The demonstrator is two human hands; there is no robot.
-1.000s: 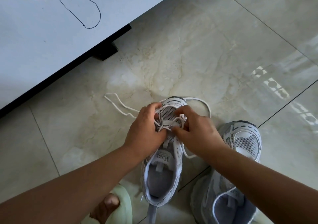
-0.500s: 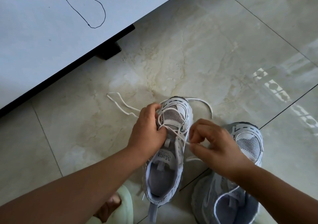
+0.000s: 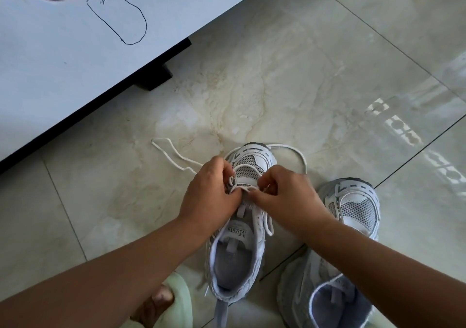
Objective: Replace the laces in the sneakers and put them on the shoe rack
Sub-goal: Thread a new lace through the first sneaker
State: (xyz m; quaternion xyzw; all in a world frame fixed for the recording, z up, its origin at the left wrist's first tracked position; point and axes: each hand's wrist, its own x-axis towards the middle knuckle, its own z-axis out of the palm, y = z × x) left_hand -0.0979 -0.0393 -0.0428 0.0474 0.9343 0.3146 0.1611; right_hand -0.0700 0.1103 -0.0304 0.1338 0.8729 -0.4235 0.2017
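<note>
At the lower middle of the frame, a left hand [image 3: 210, 192] and a right hand [image 3: 290, 196] pinch a white lace [image 3: 248, 188] across a sneaker [image 3: 239, 242] on the tiled floor [image 3: 290, 88]. A second sneaker [image 3: 335, 252] sits just beside it, lower right.

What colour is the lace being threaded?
White: the lace trails across the floor, clearest in the head view.

You're looking down at a glossy beige marble-tile floor [image 3: 290, 80] with bright window reflections; a white cabinet panel [image 3: 63, 50] with a black pen scribble [image 3: 118, 19] stands upper left.
</note>
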